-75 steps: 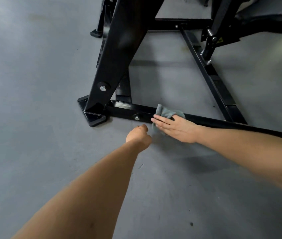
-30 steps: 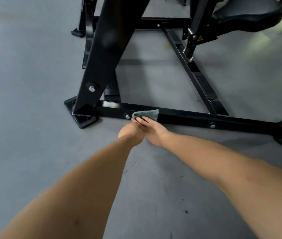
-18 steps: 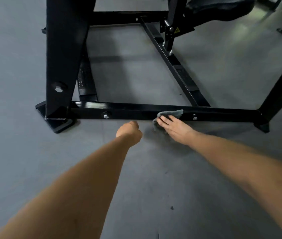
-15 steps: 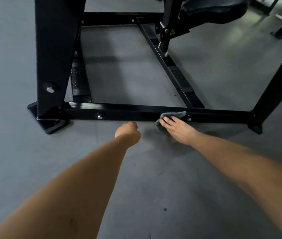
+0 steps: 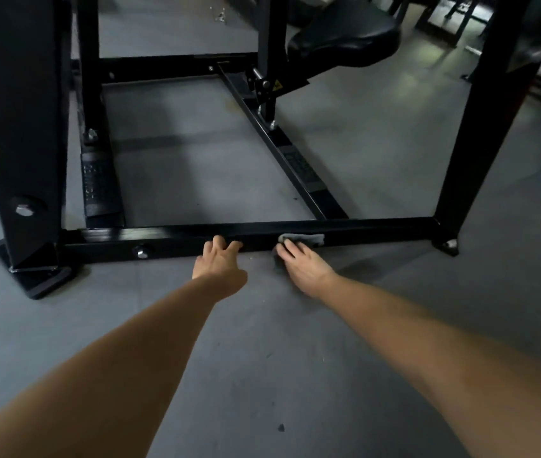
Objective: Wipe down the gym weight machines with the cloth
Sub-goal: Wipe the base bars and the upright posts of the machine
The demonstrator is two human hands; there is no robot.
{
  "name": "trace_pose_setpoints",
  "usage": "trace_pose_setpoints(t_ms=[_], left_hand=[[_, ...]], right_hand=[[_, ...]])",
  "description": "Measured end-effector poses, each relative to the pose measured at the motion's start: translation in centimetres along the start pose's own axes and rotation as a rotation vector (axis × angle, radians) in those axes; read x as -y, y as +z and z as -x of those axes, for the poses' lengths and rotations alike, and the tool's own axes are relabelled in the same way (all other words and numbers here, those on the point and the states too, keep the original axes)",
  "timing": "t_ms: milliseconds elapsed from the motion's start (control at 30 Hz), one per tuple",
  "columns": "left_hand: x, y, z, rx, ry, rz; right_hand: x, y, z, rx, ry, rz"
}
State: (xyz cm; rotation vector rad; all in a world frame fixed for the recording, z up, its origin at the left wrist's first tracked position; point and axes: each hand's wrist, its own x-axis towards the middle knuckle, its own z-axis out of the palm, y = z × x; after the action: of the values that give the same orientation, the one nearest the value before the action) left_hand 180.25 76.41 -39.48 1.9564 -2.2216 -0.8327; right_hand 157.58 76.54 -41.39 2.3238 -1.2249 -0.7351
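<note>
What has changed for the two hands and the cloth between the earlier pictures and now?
The left hand, a fist held off the frame earlier, has opened and reached forward, its fingers now at the base bar. The right hand has slid the cloth rightward along that bar, away from the bolt. Unchanged: the right hand presses the cloth flat on the bar; the machine stands in place.

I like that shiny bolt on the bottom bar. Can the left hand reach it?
Probably yes. The left hand has its fingers on the bottom bar, and the bolt sits on that bar's front face just to the hand's left, with nothing between them.
</note>
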Motion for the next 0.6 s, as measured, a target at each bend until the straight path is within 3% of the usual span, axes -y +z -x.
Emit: trace_pose_setpoints(t_ms=[200, 367, 500, 600], left_hand=[[-3.4, 0.4, -0.2, 0.020, 0.064, -0.024], [-9.9, 0.7, -0.8, 0.025, 0.224, -0.036], [-12.1, 1.2, -0.9, 0.054, 0.303, -0.127], [-11.6, 0.6, -1.5, 0.062, 0.237, -0.201]], right_hand=[[-5.5, 2.5, 6.0, 0.026, 0.226, -0.153], [-5.7, 2.3, 8.5, -0.035, 0.427, -0.369], [-4.5, 3.6, 8.3, -0.011, 0.750, -0.768], [-4.1, 4.0, 5.3, -0.089, 0.843, -1.057]])
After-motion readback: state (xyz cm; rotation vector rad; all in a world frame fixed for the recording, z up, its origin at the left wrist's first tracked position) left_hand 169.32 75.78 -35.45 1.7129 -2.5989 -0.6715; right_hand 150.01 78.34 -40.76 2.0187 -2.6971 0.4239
